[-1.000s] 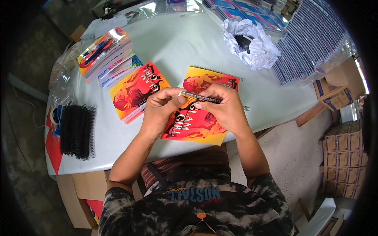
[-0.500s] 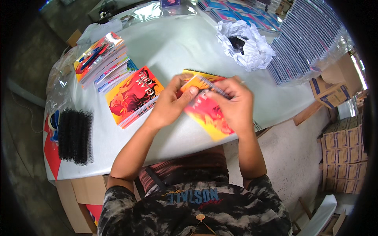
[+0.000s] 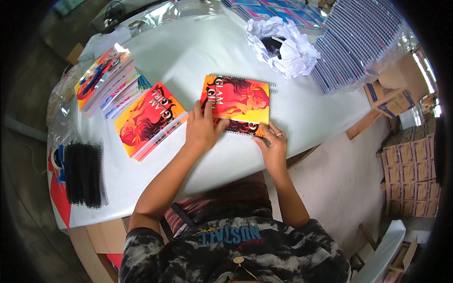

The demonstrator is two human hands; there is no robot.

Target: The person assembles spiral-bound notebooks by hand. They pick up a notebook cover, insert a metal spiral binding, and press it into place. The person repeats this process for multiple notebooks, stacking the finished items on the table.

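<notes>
A spiral notebook (image 3: 240,99) with a red, yellow and orange cover lies on the table in front of me. Under its lower edge, part of another dark and red spiral notebook (image 3: 243,127) shows. My left hand (image 3: 203,125) is open, its fingers stretched over the left part of the top cover and its thumb by the lower edge. My right hand (image 3: 274,144), with a ring, touches the lower right corner of the pair, thumb and fingers apart. Left of the hands stands a stack of matching notebooks (image 3: 150,118), its bound side not showing a coil.
Farther left is another book stack (image 3: 106,78) with pens on top. Black spiral coils (image 3: 84,174) lie near the left edge beside a tape roll (image 3: 57,156). Crumpled paper (image 3: 299,56) holds dark material. Tall spiral-bound stacks (image 3: 356,45) and cartons (image 3: 389,96) are at right.
The notebook held up between both hands now lies flat on the other one, cover upward. My hands have lowered and spread apart, and the view has shifted slightly.
</notes>
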